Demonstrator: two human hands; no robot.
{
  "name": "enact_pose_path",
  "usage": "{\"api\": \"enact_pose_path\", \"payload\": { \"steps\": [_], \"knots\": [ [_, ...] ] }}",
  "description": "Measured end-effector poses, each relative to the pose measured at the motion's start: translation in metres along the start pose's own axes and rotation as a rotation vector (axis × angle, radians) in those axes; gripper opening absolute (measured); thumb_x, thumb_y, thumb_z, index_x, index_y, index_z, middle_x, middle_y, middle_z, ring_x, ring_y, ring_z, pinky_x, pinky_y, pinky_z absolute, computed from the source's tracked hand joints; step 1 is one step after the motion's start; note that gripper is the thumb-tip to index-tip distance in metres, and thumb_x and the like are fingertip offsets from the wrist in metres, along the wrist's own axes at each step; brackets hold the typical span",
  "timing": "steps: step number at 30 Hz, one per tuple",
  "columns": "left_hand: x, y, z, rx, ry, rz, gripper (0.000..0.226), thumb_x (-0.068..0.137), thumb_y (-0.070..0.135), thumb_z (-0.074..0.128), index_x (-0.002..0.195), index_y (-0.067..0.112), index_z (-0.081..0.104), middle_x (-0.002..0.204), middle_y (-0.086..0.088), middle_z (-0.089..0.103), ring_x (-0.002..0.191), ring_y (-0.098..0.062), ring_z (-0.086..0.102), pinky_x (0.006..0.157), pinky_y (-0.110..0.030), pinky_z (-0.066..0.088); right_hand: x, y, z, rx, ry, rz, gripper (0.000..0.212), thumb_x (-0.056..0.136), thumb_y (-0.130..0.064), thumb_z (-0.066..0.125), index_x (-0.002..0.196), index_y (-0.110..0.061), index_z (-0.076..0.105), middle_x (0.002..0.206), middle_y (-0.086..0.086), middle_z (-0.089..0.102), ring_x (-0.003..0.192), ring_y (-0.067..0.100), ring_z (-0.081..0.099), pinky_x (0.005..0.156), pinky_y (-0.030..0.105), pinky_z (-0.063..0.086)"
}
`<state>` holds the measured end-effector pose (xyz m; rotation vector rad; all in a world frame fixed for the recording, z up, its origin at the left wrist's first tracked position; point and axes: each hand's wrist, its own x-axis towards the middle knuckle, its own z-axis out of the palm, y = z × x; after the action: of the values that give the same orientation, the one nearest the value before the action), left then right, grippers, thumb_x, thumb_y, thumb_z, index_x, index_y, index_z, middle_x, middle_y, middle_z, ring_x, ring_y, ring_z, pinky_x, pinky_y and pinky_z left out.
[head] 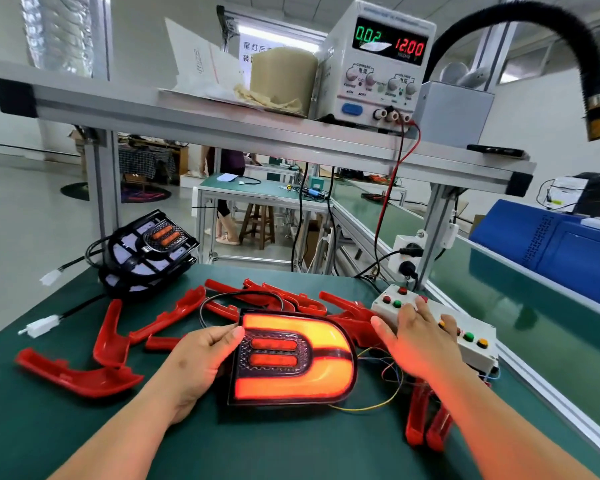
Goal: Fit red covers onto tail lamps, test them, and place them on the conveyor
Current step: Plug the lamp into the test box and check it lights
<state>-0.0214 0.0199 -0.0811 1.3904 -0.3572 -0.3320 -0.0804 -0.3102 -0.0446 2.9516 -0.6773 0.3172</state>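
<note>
A covered tail lamp (293, 358) lies on the green mat in front of me, glowing orange-red. My left hand (201, 358) grips its left edge, thumb on top. My right hand (418, 336) reaches over the white button box (465, 336), straight fingers touching its top near the red button. Several loose red covers (115, 337) lie scattered over the mat, and two more red covers (426, 420) lie under my right forearm. A stack of uncovered black lamps (146, 252) sits at the back left. The green conveyor (534, 306) runs along the right.
A power supply (378, 64) reading 12.00 stands on the upper shelf, with red and black leads dropping to the bench. A black flexible hose (593, 84) hangs at the top right. White connectors (44, 325) lie at the mat's left. A blue machine (551, 240) sits beyond the conveyor.
</note>
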Motion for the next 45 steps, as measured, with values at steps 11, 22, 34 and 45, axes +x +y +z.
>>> {"api": "enact_pose_path", "payload": {
  "steps": [11,22,34,45],
  "knots": [
    [0.0,-0.001,-0.002,0.015,-0.014,0.018,0.033,0.095,0.026,0.053,0.113,0.007,0.073,0.111,-0.014,0.073,0.107,-0.027,0.069,0.104,-0.047,0.046,-0.004,-0.009,-0.004,-0.076,-0.022,-0.004,0.091,0.087,-0.074,0.003,0.147,-0.011,0.032,0.157,0.007,0.03,0.15,0.017,0.01,0.117,0.052,0.003],
    [0.0,0.001,-0.001,0.017,-0.019,0.02,0.031,0.096,0.027,0.053,0.111,0.01,0.074,0.111,-0.013,0.074,0.107,-0.026,0.07,0.1,-0.044,0.047,-0.006,-0.009,0.001,-0.045,-0.011,0.019,0.095,0.085,-0.075,0.0,0.147,-0.01,0.031,0.158,0.007,0.028,0.15,0.016,0.008,0.116,0.051,0.003],
    [-0.005,0.008,0.001,0.039,-0.009,-0.004,0.03,0.097,0.027,0.053,0.111,0.01,0.073,0.109,-0.009,0.075,0.106,-0.025,0.07,0.093,-0.039,0.052,-0.008,-0.008,-0.009,0.062,-0.051,-0.013,0.078,0.092,-0.07,0.013,0.143,-0.014,0.034,0.16,0.006,0.022,0.151,0.021,0.0,0.118,0.055,0.008],
    [-0.025,0.023,-0.022,0.093,-0.008,-0.041,0.023,0.092,0.023,0.058,0.102,0.017,0.078,0.108,-0.005,0.075,0.103,-0.014,0.07,0.092,-0.033,0.048,-0.031,-0.054,-0.017,0.135,-0.231,-0.488,0.045,0.084,-0.033,0.05,0.128,-0.041,0.051,0.127,-0.015,0.056,0.128,0.015,0.04,0.11,0.051,0.02]
  ]
}}
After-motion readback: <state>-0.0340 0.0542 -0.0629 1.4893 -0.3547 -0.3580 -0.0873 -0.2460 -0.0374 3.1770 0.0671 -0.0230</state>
